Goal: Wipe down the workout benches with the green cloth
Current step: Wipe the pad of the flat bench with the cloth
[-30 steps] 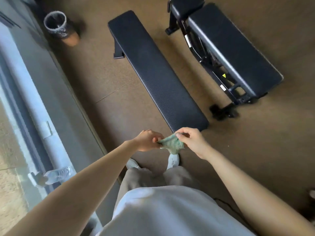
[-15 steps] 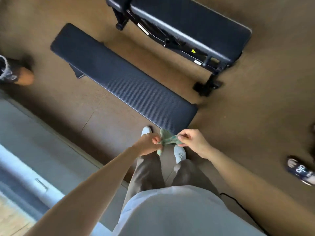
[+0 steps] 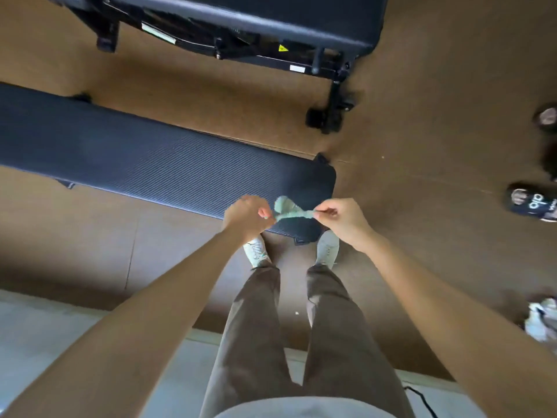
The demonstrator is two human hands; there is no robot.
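Both hands have drawn apart since the previous look, and the green cloth (image 3: 287, 210), then bunched between them, is now pulled into a twisted strip with a loose fold standing up near its middle. The person has also turned to face the flat bench (image 3: 150, 164) side-on, feet just beside its near end.

Left hand (image 3: 245, 217): fingers curled in, thumb and forefinger pinching one end of the cloth. Right hand (image 3: 343, 220): likewise curled, pinching the other end. The cloth hangs in the air over the bench's end pad and appears not to touch it.

Judgement: the two-handed hold serves to open or refold the cloth into a usable wiping face before it goes down, and wiping is not yet under way here. The adjustable bench (image 3: 271, 16) stands beyond, apart. A bystander's sandalled foot (image 3: 532, 203) is at the right, well apart.
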